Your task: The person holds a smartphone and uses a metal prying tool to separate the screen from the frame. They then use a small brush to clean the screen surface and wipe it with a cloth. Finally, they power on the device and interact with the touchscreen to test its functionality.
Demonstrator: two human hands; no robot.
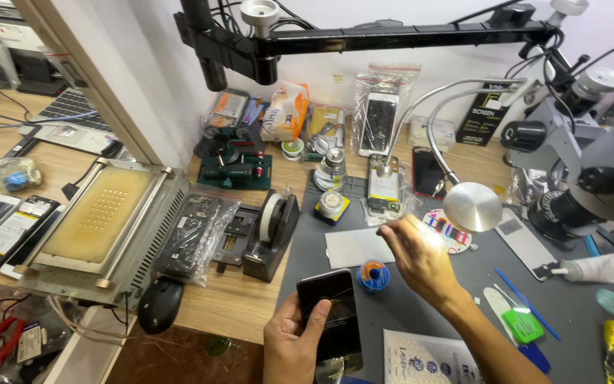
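A grey mat (421, 306) covers the right of the wooden bench (229, 302); left of it stand a metal hot plate (101, 224), a tape dispenser (270, 235) and a black mouse (159, 304); a microscope (584, 153) hangs over the right side, with a round lamp head (472, 206) on a bent neck lit just above the mat.

The phone (330, 309) lies in the left hand (293, 341) at the near edge of the mat, dark face up, long axis running away from the person and tipped a little to the right; the fingers wrap its left edge and the thumb lies across its lower face, so the grasp is closed on it.

The right hand (421, 259) hovers up and to the right of the phone, near it but not touching, just under the lamp; its fingers are curled together, and I cannot tell whether they pinch anything.

Between the two hands sits a small blue spool (373, 275), just beside the phone's top right corner and nearer the right hand; behind it lies a pale sheet (353, 247); green and blue pry tools (524, 323) lie well off to the right.
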